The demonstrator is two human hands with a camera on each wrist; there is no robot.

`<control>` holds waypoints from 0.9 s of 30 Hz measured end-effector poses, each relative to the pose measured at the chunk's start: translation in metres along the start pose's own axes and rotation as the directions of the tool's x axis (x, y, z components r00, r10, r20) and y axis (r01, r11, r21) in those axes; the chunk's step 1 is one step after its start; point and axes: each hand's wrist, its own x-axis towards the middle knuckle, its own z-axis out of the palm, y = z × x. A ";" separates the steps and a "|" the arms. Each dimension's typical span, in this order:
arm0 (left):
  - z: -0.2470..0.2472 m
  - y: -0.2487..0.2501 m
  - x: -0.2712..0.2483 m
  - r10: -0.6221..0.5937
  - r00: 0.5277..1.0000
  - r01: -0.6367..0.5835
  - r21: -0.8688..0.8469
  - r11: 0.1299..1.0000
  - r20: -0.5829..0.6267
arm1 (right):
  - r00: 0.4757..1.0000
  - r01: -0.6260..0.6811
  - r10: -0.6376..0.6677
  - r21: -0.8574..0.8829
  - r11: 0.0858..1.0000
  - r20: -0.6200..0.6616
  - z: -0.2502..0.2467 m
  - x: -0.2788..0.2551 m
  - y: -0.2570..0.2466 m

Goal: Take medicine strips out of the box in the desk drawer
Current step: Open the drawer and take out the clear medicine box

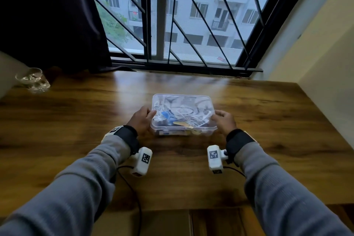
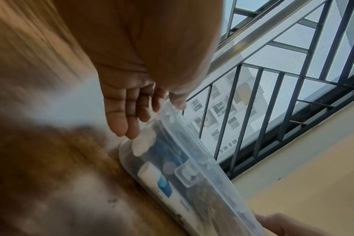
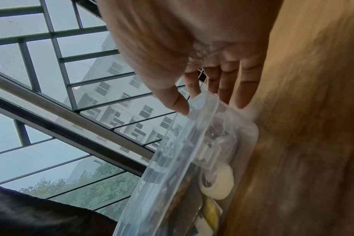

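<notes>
A clear plastic box [image 1: 183,115] with its lid on sits at the middle of the wooden desk [image 1: 268,120]. My left hand [image 1: 142,120] holds its left end, thumb on the lid rim and fingers against the side wall. My right hand [image 1: 224,120] holds the right end the same way. The left wrist view shows the left hand [image 2: 152,111] on the box [image 2: 172,159], with a white and blue tube [image 2: 158,180] inside. The right wrist view shows the right hand [image 3: 208,95] at the box [image 3: 172,175], holding a white tape roll [image 3: 216,182]. Silvery packets show blurred through the lid; single strips cannot be made out.
A drinking glass [image 1: 33,80] stands at the desk's far left. A barred window [image 1: 172,25] and a dark curtain [image 1: 47,15] close off the back. A cream wall [image 1: 316,53] runs along the right. Wooden fronts [image 1: 210,222] lie below the desk's near edge.
</notes>
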 end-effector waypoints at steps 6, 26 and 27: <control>0.031 0.013 -0.067 0.190 0.901 -0.198 0.021 0.980 -0.390 | 0.960 0.269 -0.280 -0.190 0.944 -0.029 -0.053 -0.045 0.018; 0.318 0.085 -0.308 0.123 0.073 -0.809 -0.014 0.588 0.990 | 0.971 -0.146 0.203 -0.367 0.919 0.123 -0.317 -0.288 0.246; 0.317 0.083 -0.304 0.148 0.114 -0.814 0.007 0.580 0.982 | 0.966 -0.127 0.207 -0.407 0.905 0.158 -0.313 -0.284 0.242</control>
